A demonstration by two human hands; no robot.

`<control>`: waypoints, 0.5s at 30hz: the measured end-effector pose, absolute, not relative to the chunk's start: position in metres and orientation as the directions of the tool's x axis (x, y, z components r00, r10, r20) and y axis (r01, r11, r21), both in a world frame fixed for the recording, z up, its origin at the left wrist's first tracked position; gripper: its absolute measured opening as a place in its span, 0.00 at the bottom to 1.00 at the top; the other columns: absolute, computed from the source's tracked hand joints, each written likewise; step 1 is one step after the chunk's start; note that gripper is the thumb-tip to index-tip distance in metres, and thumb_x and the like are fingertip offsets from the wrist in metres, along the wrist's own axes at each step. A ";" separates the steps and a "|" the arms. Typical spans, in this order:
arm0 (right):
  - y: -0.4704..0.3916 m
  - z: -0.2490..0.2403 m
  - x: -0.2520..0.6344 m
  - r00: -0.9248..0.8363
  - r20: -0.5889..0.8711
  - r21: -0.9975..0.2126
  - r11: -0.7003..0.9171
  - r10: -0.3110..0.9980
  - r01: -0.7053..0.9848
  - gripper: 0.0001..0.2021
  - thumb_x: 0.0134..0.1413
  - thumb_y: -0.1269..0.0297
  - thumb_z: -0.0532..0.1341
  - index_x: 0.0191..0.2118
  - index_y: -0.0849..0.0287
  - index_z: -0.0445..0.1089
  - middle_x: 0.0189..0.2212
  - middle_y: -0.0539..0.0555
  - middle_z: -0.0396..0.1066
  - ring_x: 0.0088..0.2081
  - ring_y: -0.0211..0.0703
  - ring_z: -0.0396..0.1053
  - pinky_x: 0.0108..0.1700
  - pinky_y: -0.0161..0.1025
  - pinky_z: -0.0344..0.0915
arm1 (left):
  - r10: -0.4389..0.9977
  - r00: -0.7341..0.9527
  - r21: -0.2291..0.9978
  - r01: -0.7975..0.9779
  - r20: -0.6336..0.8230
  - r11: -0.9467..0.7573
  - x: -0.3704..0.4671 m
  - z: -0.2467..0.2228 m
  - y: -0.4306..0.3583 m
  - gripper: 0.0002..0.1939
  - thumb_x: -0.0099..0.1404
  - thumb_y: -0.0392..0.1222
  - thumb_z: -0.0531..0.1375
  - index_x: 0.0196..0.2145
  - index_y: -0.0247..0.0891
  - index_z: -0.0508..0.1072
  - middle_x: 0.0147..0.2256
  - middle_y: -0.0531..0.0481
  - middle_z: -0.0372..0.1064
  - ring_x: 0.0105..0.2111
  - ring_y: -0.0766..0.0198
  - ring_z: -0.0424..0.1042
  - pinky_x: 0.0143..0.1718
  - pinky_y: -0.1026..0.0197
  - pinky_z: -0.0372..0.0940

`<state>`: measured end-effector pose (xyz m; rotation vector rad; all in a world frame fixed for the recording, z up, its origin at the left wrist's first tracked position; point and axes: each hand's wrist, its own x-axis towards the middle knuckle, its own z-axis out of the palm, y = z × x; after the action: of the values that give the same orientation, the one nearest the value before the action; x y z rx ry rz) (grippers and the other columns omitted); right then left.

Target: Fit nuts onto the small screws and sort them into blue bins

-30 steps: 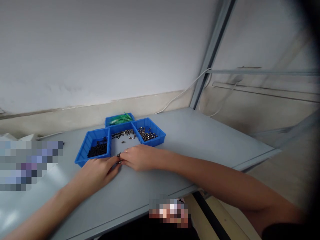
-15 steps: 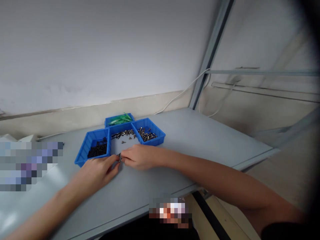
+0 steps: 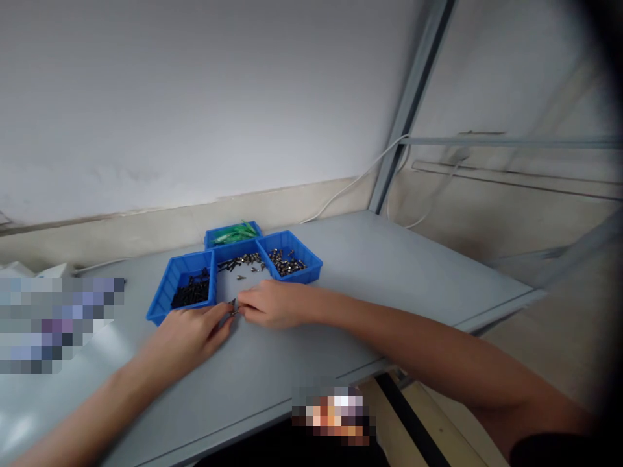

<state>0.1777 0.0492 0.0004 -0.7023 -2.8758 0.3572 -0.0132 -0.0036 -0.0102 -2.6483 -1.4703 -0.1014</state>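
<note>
Grey tabletop [image 3: 341,347] is stretching out beneath your forearms, with a pale wall [image 3: 195,97] standing behind it. You are working with both hands close together in front of the blue bins, and your left hand [image 3: 185,332] and right hand [image 3: 272,303] are pinching small parts [image 3: 234,311] between their fingertips, just above or on the table; your fingers are hiding how the parts are meeting. Black pieces [image 3: 191,293] are lying in the left bin [image 3: 213,277], green pieces [image 3: 236,232] are filling the rear bin [image 3: 238,249], and metal pieces [image 3: 287,264] are sitting in the right bin [image 3: 302,277]. Loose pieces [image 3: 248,259] are lying between the bins, one metal piece [image 3: 241,277] resting apart, nearer your hands. You seem to be handling the held parts against each other, and any further movement is calling for a light, steady pinch and good alignment.
</note>
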 end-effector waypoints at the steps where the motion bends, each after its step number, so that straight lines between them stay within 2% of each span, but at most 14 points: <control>1: 0.049 0.000 0.178 -0.877 0.092 -0.264 0.861 0.471 0.435 0.10 0.58 0.67 0.48 0.34 0.62 0.65 0.26 0.53 0.68 0.27 0.37 0.62 0.28 0.35 0.54 | 0.843 0.526 -0.060 0.850 0.108 -0.523 -0.014 -0.011 -0.003 0.16 0.67 0.45 0.44 0.42 0.39 0.68 0.29 0.49 0.73 0.28 0.59 0.73 0.26 0.62 0.62; 5: 0.050 0.000 0.178 -0.883 0.108 -0.228 0.876 0.456 0.425 0.10 0.58 0.67 0.48 0.35 0.62 0.65 0.27 0.53 0.68 0.28 0.37 0.63 0.29 0.35 0.54 | 0.842 0.529 -0.017 0.848 0.110 -0.530 -0.014 -0.011 -0.002 0.17 0.67 0.44 0.43 0.45 0.38 0.68 0.32 0.47 0.74 0.31 0.59 0.74 0.29 0.61 0.64; 10: 0.050 0.000 0.177 -0.886 0.155 -0.178 0.895 0.437 0.410 0.10 0.59 0.67 0.48 0.35 0.62 0.65 0.27 0.53 0.68 0.28 0.37 0.63 0.29 0.34 0.54 | 0.846 0.514 0.054 0.849 0.144 -0.525 -0.014 -0.014 -0.001 0.19 0.68 0.45 0.42 0.44 0.38 0.68 0.32 0.48 0.74 0.30 0.60 0.74 0.29 0.62 0.64; 15: 0.051 0.000 0.177 -0.882 0.149 -0.183 0.889 0.448 0.421 0.10 0.60 0.66 0.49 0.35 0.63 0.65 0.26 0.53 0.68 0.28 0.38 0.63 0.29 0.35 0.54 | 0.862 0.489 0.128 0.854 0.134 -0.505 -0.014 -0.018 0.002 0.18 0.67 0.45 0.43 0.44 0.39 0.68 0.32 0.48 0.74 0.30 0.60 0.74 0.29 0.61 0.64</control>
<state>0.1769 0.0508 0.0002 -0.6661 -2.8696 0.2162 -0.0137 0.0021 -0.0177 -2.7487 -1.5841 -0.2883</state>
